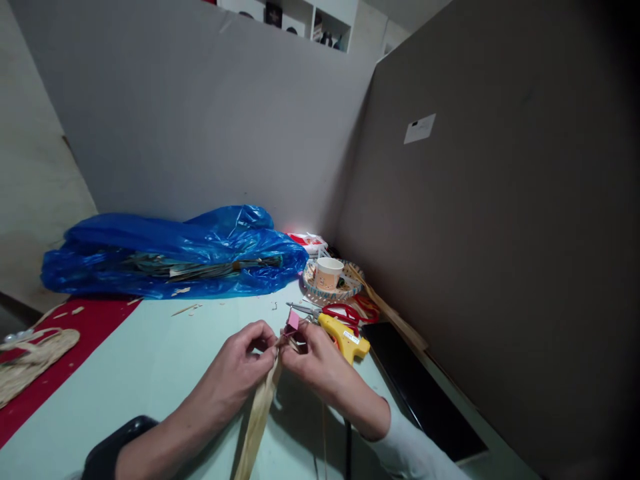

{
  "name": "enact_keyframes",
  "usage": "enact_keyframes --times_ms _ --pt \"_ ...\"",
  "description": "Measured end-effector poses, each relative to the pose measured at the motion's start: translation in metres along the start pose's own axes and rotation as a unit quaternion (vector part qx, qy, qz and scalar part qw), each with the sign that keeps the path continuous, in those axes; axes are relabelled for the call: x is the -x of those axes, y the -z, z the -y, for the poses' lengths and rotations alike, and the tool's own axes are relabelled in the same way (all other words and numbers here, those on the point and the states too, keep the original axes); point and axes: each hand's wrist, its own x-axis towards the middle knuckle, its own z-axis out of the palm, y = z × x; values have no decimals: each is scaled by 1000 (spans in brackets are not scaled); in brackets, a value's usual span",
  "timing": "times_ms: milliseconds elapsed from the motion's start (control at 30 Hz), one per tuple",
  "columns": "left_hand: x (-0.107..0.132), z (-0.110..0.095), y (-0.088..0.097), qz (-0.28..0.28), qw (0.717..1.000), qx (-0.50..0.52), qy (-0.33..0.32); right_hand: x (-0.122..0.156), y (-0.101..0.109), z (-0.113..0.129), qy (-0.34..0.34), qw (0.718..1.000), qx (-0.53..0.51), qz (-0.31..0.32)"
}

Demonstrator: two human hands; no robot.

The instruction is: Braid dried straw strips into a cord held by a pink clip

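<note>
A long pale tan strip [259,417], like dried husk or leaf, runs from my fingertips down toward the near edge of the view. My left hand [243,357] pinches its upper end between thumb and forefinger. Right beside it, my right hand [320,363] is closed on the same end, the fingertips of both hands nearly meeting. A small pink folded piece [293,321] stands up at the right fingertips; how it joins the strip is hidden. Just beyond the right hand lies a yellow glue gun [345,335].
Red-handled scissors [340,313] lie behind the glue gun. A paper cup [329,273] stands in a woven tray [310,288]. A blue plastic bag [175,233] with dried stems lies at the back. A black flat panel [420,387] is at right, a woven sandal [43,357] at left.
</note>
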Motion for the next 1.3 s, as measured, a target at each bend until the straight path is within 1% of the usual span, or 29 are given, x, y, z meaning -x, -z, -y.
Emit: enact_keyframes --times_ms 100,200,267,333,433,467,500,600,700,767,833,900,967,1067,1133,1233,1300 --pt "0 -1 -1 -5 1000 20 23 0 1 1 -11 999 46 -18" --pt "6 -7 -2 7 995 74 61 1 3 4 -23 999 29 -13" --pt "9 -11 -1 29 984 147 97 2 5 7 -48 998 -31 -5" --pt "10 -12 0 50 971 201 120 2 7 9 -71 990 -123 22" --pt "6 -6 6 84 969 202 115 1 10 9 -105 955 -268 73" --pt "4 -2 8 94 971 191 112 1 11 8 -114 947 -291 79" --pt "2 1 10 103 973 177 110 1 12 7 -118 944 -296 81" --pt "-4 8 15 110 979 136 107 0 16 5 -106 958 -258 65" --pt "-7 8 20 130 981 105 96 -1 19 3 -90 968 -228 55" --pt "-9 5 25 144 986 51 72 -1 19 3 -76 976 -198 51" --pt "-10 1 32 152 988 -28 20 -3 16 1 -63 986 -151 28" --pt "-11 -3 39 159 982 -97 -28 -5 13 0 -52 992 -111 -6" --pt "-10 -6 44 160 974 -151 -54 -7 11 -2 -47 994 -94 -29" --pt "-7 -8 48 119 967 -216 -66 -7 9 -3 -54 993 -92 -45" --pt "-5 -8 49 102 957 -260 -73 -6 9 -2 -63 992 -98 -47" --pt "-8 -5 54 107 932 -337 -77 -5 11 -1 -78 989 -122 -43" --pt "-11 3 62 89 915 -383 -86 -5 14 -1 -81 985 -145 -42"
